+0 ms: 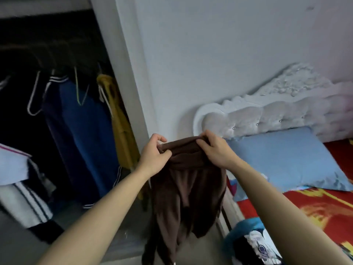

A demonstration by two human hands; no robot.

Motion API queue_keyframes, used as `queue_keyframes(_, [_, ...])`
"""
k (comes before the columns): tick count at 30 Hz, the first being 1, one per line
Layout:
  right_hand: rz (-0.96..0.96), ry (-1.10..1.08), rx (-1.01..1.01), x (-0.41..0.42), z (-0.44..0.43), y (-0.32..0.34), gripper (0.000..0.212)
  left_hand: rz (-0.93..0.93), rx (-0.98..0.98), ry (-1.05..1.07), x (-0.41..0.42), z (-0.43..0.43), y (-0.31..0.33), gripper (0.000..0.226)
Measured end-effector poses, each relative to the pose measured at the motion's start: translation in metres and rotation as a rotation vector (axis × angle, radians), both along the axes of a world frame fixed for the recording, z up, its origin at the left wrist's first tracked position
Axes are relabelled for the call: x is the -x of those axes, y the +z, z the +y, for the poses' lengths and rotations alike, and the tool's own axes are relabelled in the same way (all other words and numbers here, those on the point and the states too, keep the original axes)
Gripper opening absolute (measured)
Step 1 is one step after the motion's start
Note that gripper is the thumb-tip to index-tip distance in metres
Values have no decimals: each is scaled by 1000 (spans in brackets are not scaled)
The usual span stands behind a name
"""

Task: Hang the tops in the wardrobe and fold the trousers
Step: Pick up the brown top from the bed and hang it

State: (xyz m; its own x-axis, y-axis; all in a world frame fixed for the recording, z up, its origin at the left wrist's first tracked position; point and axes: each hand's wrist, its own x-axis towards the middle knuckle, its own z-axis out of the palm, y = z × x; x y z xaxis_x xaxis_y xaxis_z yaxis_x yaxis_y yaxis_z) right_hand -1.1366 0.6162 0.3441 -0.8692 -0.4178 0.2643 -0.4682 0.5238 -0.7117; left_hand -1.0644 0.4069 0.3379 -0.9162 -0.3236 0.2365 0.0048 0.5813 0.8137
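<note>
Nearest the camera, two bare forearms rose from 7 and 5 o'clock toward the middle of the view. At 5 o'clock a teal-and-white printed garment lay bunched at the edge of the bed, whose sheet was red with yellow patterning.

Just past centre, the brown garment hung loose in the air between the two hands, its lower folds trailing toward 6 o'clock. Whether it was a top or trousers could not be told. The left hand gripped the left end of its upper edge, with thumb and curled fingers closed on the cloth. The right hand pinched the right end of the same edge, fingers bent over the top.

At 3 o'clock a pale blue pillow lay on the bed, against a white tufted headboard at 2 o'clock.

From 9 to 11 o'clock stood the open wardrobe, dark inside. A stack of folded clothes sat at 9 o'clock. Behind it hung bare wire hangers, a blue top with white stripes and, beside that, a mustard-yellow garment close to the frame. A white wall filled 12 to 1 o'clock.
</note>
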Motion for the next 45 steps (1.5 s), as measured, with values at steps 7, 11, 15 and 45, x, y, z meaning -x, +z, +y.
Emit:
queue_keyframes(7, [94, 54, 95, -58, -161, 12, 18, -121, 311, 130, -86, -164, 6, 32])
queue_keyframes(11, [109, 79, 149, -84, -238, 18, 8, -123, 396, 231, -129, -253, 7, 26])
queue_keyframes(15, [56, 132, 161, -103, -289, 21, 12, -122, -178, 169, -158, -303, 14, 23])
queue_keyframes(45, [111, -109, 267, 102, -540, 79, 67, 110, -445, 308, -11, -462, 55, 27])
